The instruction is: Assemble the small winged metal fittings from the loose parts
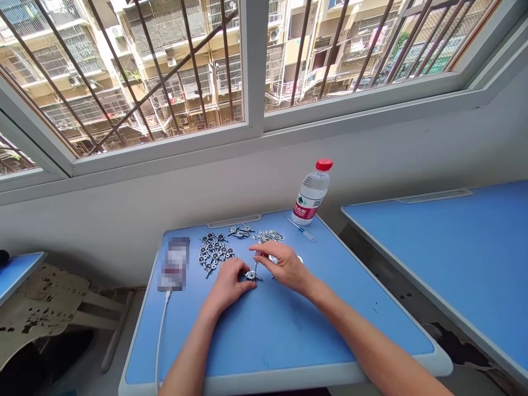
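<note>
At the near side of the blue counter (284, 341), a white cable (160, 330) runs up the left to a pixelated slab (175, 264). Further in, the left hand (231, 279) has its fingers closed around a small metal part (251, 274), which rests mid-counter; the right hand (282, 264) pinches a slim upright tool (256, 260) over it. The right hand blocks most of a pale item (300, 259) behind it. Just beyond the left hand lies a cluster of dark-centred metal parts (212, 250); farther back are a smaller metal group (241, 231), a heap of silvery pieces (269, 236) and a blue-and-white pen-like stick (304, 231). A red-capped water bottle (311, 195) stands at the far right corner, before the wall (206, 187) and barred window (254, 71).
</note>
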### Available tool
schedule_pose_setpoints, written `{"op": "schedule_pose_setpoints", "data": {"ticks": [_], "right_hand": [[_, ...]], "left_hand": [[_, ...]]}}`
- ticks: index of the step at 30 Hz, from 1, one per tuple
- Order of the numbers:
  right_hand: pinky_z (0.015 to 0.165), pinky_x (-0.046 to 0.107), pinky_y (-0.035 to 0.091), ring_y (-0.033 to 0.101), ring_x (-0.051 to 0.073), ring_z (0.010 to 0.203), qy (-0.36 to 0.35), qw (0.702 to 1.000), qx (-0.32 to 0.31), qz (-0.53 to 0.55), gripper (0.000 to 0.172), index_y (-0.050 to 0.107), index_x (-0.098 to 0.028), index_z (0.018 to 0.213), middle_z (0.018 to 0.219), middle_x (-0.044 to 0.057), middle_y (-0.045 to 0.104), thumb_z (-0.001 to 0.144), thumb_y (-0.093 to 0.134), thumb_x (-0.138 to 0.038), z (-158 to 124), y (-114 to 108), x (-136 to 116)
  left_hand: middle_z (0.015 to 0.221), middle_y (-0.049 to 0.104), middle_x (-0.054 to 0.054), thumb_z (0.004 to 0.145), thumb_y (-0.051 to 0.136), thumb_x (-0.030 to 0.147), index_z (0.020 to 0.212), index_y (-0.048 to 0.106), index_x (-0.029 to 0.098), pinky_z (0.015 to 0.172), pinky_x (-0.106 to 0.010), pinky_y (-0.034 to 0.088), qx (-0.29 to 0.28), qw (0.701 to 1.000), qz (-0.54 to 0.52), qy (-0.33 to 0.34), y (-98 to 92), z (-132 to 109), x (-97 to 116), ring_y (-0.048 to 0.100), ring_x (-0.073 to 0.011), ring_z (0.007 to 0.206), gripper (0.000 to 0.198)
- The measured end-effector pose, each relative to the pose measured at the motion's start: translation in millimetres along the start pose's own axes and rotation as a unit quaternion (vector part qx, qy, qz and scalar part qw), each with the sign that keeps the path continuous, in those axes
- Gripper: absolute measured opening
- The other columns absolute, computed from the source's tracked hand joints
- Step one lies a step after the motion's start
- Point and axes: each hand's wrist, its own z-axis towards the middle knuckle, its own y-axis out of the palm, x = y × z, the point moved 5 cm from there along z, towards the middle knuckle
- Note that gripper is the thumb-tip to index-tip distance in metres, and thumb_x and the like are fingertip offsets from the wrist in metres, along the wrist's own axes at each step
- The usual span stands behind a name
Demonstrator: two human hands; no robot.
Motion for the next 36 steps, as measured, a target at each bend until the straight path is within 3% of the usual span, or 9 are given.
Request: {"op": "schedule_pose_setpoints", "data": {"ticks": [7, 14, 22, 32, 36], "right_hand": [[0.074, 0.032, 0.052, 0.065, 0.019, 0.077, 0.009, 0.999, -0.04, 0.021, 0.024, 0.069, -0.024, 0.109, 0.083, 0.003, 0.073, 0.094, 0.05, -0.026, 0, 0, -3], [0.066, 0.029, 0.049, 0.06, 0.017, 0.067, 0.007, 1.0, -0.017, -0.001, 0.021, 0.071, -0.022, 0.09, 0.072, 0.002, 0.069, 0.094, 0.051, -0.029, 2, -2, -7], [0.059, 0.028, 0.044, 0.053, 0.017, 0.06, 0.007, 1.0, 0.004, -0.03, 0.025, 0.071, -0.022, 0.082, 0.061, 0.002, 0.064, 0.094, 0.049, -0.029, 3, -2, -11], [0.064, 0.03, 0.047, 0.058, 0.017, 0.065, 0.014, 1.0, 0.015, -0.007, 0.017, 0.07, -0.022, 0.09, 0.07, 0.002, 0.07, 0.091, 0.053, -0.023, 0, 0, -6], [0.066, 0.031, 0.049, 0.061, 0.017, 0.067, 0.019, 0.999, 0.049, 0.014, 0.015, 0.07, -0.021, 0.094, 0.073, 0.003, 0.068, 0.09, 0.055, -0.026, -2, -1, -6]], "left_hand": [[0.086, 0.06, 0.001, 0.073, 0.076, 0.023, 0.08, 0.056, 0.019, 0.078, -0.031, 0.035, 0.004, 1.0, -0.006, -0.002, 0.6, 0, -2, 0.053, -0.0186, 0.085, 0.022], [0.085, 0.06, 0.0, 0.075, 0.074, 0.024, 0.079, 0.056, 0.02, 0.079, -0.031, 0.036, 0.0, 1.0, -0.001, -0.01, -0.4, 0, 1, 0.053, -0.0191, 0.085, 0.019], [0.085, 0.06, 0.001, 0.074, 0.074, 0.021, 0.077, 0.055, 0.019, 0.079, -0.031, 0.035, 0.003, 1.0, -0.009, -0.008, -0.1, -1, 1, 0.053, -0.0187, 0.085, 0.019], [0.084, 0.059, 0.001, 0.073, 0.074, 0.02, 0.077, 0.055, 0.019, 0.079, -0.031, 0.035, 0.003, 1.0, -0.005, -0.006, -1.4, 0, 4, 0.053, -0.0186, 0.084, 0.02], [0.084, 0.059, 0.001, 0.074, 0.073, 0.02, 0.078, 0.054, 0.019, 0.078, -0.03, 0.035, 0.002, 1.0, -0.005, -0.006, -1.9, 0, 3, 0.053, -0.0183, 0.084, 0.019]]}}
